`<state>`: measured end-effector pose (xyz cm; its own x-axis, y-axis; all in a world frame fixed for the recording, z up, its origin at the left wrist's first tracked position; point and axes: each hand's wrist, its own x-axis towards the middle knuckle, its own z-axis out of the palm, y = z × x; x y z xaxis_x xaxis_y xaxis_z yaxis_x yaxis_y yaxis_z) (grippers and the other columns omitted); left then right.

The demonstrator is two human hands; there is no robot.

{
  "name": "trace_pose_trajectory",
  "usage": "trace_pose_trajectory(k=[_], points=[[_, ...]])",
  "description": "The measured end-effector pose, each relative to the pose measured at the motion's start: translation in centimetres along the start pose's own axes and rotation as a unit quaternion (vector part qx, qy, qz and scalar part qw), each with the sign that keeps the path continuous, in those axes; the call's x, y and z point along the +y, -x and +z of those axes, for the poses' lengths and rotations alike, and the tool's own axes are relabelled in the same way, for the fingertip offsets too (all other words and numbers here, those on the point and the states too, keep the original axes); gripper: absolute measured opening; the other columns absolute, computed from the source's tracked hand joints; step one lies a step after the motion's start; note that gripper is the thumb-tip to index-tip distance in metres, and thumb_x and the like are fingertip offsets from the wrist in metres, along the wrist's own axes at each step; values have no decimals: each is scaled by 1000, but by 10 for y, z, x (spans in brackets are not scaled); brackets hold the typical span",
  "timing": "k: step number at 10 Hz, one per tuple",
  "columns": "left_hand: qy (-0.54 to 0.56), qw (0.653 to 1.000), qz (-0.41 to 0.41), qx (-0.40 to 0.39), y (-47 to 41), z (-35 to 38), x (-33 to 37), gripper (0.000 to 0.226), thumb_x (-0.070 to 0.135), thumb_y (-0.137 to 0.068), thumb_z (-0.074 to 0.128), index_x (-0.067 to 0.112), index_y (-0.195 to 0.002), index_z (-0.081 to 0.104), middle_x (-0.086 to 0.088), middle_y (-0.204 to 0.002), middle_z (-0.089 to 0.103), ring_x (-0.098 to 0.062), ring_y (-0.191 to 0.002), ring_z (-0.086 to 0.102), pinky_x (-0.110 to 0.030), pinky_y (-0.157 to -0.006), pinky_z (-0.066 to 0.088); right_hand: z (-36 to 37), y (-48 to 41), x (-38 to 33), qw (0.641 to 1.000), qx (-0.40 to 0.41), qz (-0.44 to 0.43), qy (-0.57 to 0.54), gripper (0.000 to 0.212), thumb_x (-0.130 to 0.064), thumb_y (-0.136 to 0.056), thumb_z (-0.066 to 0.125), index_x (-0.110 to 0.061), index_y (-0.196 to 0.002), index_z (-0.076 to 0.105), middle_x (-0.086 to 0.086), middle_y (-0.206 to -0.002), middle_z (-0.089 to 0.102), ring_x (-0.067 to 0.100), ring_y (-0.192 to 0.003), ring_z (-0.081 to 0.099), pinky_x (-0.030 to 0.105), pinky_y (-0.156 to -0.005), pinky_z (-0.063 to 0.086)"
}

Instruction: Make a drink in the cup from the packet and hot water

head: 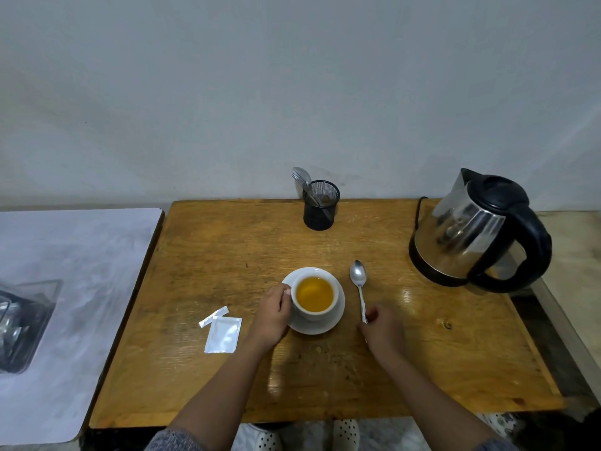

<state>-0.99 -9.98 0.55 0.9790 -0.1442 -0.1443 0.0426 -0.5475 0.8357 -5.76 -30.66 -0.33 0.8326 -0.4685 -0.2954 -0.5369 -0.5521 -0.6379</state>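
While the left hand (pixel 274 315) curls its grip against the side of the cup (pixel 314 296), the right hand (pixel 383 330) pinches the end of the spoon (pixel 358 284), whose bowl lies flat on the desk (pixel 455 353) just right of the saucer (pixel 335 315). The cup sits on that saucer near the middle of the desk, already full of amber liquid, so the drink looks mixed and what remains is likely setting the spoon down. To do that well, the person should release the handle gently and keep the cup braced so nothing slops over the rim. There is one cup, one saucer, one kettle (pixel 478 229) at the far right, one torn packet (pixel 223 333) with one strip (pixel 213 316) beside it, and one mesh holder (pixel 320 206) with more cutlery.
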Motion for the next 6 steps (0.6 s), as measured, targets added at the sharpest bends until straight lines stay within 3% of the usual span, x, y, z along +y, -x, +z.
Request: trace_pose_trajectory(k=[2,4,5,6], points=[[8,1000,-16,4,0,1,1,25,25,-98,35,16,-101,59,-5,-100,60,-14,-90,53,-14,-65,35,-2,-5,-4,999,-33,25,3,28,-3,-76,69,-22,-66,52,6,-80,63,24,-70,64,37,-63,57],[34,999,-31,24,2,4,1,29,28,-98,35,17,-110,58,-3,-108,59,-12,-96,53,-15,-69,37,-1,-9,0,999,-42,21,4,26,-3,-77,67,-22,-66,54,7,-82,64,25,-72,64,43,-68,58],[54,993,-37,93,7,3,9,29,23,-98,33,15,-114,56,-2,-112,53,-12,-100,50,-21,-77,37,-1,-9,1,998,-55,15,8,22,-11,-84,61,-23,-67,54,7,-83,64,22,-74,62,39,-68,56],[24,985,-47,162,8,2,-3,32,21,-98,31,13,-119,53,-2,-119,50,-16,-110,48,-24,-87,34,-4,-9,6,999,-7,-20,31,11,-19,-91,54,-20,-84,62,6,-97,64,17,-87,57,32,-74,49]])
